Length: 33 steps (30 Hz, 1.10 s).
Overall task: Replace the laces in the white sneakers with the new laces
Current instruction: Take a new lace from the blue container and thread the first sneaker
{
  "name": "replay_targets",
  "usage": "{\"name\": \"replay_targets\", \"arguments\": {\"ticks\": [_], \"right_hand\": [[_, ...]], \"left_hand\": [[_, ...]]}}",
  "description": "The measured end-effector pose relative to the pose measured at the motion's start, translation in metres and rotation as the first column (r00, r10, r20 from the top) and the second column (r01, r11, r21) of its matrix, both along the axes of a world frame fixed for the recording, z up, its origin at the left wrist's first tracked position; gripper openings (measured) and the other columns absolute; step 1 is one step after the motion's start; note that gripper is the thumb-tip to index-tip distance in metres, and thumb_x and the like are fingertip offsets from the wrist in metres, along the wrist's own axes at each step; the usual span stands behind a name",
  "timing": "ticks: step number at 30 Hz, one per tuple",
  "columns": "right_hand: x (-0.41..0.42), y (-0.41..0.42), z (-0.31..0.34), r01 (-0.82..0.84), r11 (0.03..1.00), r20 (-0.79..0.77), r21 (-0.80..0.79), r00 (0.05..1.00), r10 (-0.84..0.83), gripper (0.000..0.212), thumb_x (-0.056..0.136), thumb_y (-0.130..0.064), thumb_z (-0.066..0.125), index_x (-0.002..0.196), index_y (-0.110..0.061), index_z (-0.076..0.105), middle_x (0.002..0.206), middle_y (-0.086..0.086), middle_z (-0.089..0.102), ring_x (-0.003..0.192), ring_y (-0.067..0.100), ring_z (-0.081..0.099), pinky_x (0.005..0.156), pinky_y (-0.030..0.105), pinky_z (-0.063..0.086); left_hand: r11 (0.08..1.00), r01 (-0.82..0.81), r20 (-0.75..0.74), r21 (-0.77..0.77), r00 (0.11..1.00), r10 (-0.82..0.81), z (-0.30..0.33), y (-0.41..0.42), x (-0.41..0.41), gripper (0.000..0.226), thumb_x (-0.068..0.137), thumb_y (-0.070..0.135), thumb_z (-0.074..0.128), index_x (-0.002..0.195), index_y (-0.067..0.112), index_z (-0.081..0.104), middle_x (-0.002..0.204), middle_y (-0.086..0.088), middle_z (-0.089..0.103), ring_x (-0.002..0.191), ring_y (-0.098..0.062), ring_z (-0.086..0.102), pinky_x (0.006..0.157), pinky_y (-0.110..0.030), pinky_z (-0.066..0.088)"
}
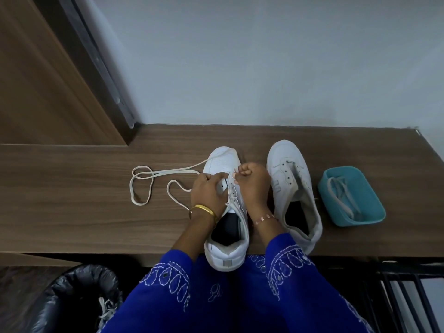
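The lace (153, 175) is pinched over the eyelets of the left sneaker (225, 212), toe away on the table (84, 224), by the right hand (252, 183), its slack trailing left past the steadying, curled left hand (207, 192).

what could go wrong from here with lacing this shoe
The left sneaker has its heel past the table's front edge; a hard pull by the hands might tip it off. The long lace lies in loose loops to the left and may tangle or knot as it feeds through. The right sneaker has bare eyelets, and its lace seems to wait in the blue tub near the table's end.
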State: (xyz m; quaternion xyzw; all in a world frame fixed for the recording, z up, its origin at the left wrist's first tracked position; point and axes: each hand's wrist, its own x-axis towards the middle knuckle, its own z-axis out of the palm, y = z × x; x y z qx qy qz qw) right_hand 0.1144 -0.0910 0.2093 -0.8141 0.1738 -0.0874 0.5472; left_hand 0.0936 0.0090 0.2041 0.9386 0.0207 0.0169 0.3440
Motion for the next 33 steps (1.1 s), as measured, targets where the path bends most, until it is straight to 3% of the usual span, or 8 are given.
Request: {"name": "replay_targets", "arguments": {"ticks": [4,7,10,15,21,26,28,33], "right_hand": [[0.002,-0.002,-0.003,-0.030,0.998,0.019,-0.053,0.999,0.031,0.009,0.077,0.005,0.067,0.085,0.001,0.069,0.082,0.013,0.070,0.073,0.020,0.066,0.071,0.030,0.057],[-0.002,-0.006,-0.003,-0.060,0.988,0.040,-0.140,0.997,0.066,0.005,0.079,-0.003,0.069,0.081,0.001,0.070,0.077,0.010,0.070,0.066,0.015,0.063,0.059,0.005,0.044],[-0.008,-0.009,0.000,-0.111,0.972,0.069,-0.207,0.989,0.128,0.009,0.082,-0.004,0.066,0.076,0.002,0.069,0.072,0.010,0.070,0.064,0.016,0.061,0.057,0.014,0.043],[-0.005,-0.007,0.004,-0.112,0.944,0.002,-0.309,0.993,0.118,0.022,0.083,-0.002,0.062,0.105,-0.004,0.063,0.088,0.009,0.069,0.082,0.018,0.063,0.068,0.018,0.043],[-0.006,-0.008,0.005,-0.091,0.968,-0.040,-0.234,0.996,0.084,0.016,0.082,0.000,0.063,0.098,-0.004,0.062,0.083,0.008,0.069,0.079,0.019,0.065,0.068,0.021,0.046],[-0.006,-0.009,0.004,-0.125,0.979,-0.082,-0.161,0.990,0.112,0.031,0.083,0.002,0.058,0.114,-0.004,0.060,0.085,0.010,0.071,0.081,0.021,0.067,0.078,0.023,0.051],[-0.006,-0.009,0.006,-0.139,0.983,-0.093,-0.122,0.987,0.128,0.036,0.082,0.004,0.056,0.118,-0.002,0.057,0.081,0.014,0.071,0.078,0.026,0.068,0.082,0.034,0.054],[-0.003,-0.008,0.009,-0.142,0.981,-0.127,-0.130,0.984,0.126,0.038,0.083,0.001,0.056,0.121,-0.002,0.055,0.089,0.014,0.071,0.085,0.026,0.068,0.083,0.037,0.054]], "left_hand": [[0.999,0.003,0.039,0.040,0.999,-0.005,-0.005,-0.001,0.001,0.036,0.082,0.017,0.063,0.118,0.015,0.062,0.105,-0.016,0.052,0.098,-0.031,0.051,0.084,-0.035,0.042],[0.999,-0.042,0.079,-0.025,0.996,0.044,-0.007,-0.002,0.001,0.031,0.081,0.014,0.064,0.112,0.013,0.066,0.100,-0.017,0.053,0.094,-0.031,0.051,0.081,-0.032,0.040],[0.998,-0.059,0.097,-0.030,0.993,0.062,-0.007,-0.003,0.003,0.028,0.079,0.010,0.065,0.107,0.011,0.069,0.096,-0.017,0.054,0.090,-0.031,0.052,0.076,-0.030,0.038],[0.999,-0.054,0.152,0.004,0.987,0.053,-0.009,-0.005,0.007,0.021,0.079,0.014,0.053,0.091,0.008,0.069,0.086,-0.018,0.054,0.079,-0.034,0.053,0.070,-0.035,0.041],[0.982,0.030,0.033,0.185,0.999,-0.037,-0.001,-0.005,0.012,0.019,0.087,0.007,0.047,0.103,0.004,0.057,0.106,-0.017,0.050,0.094,-0.034,0.049,0.076,-0.035,0.035],[0.982,-0.093,-0.026,-0.164,0.996,0.090,0.002,0.013,0.011,0.011,0.089,0.010,0.049,0.080,0.016,0.047,0.080,-0.002,0.055,0.078,-0.025,0.052,0.066,-0.029,0.034],[0.870,-0.170,-0.108,-0.463,0.985,0.135,0.003,0.021,0.010,0.026,0.090,0.003,0.048,0.071,0.020,0.042,0.072,0.002,0.052,0.077,-0.024,0.054,0.070,-0.032,0.043],[0.312,-0.270,-0.238,-0.911,0.961,0.138,0.021,0.029,-0.002,0.028,0.099,0.004,0.033,0.075,0.017,0.040,0.080,-0.004,0.068,0.078,-0.018,0.067,0.073,-0.036,0.054]]}}
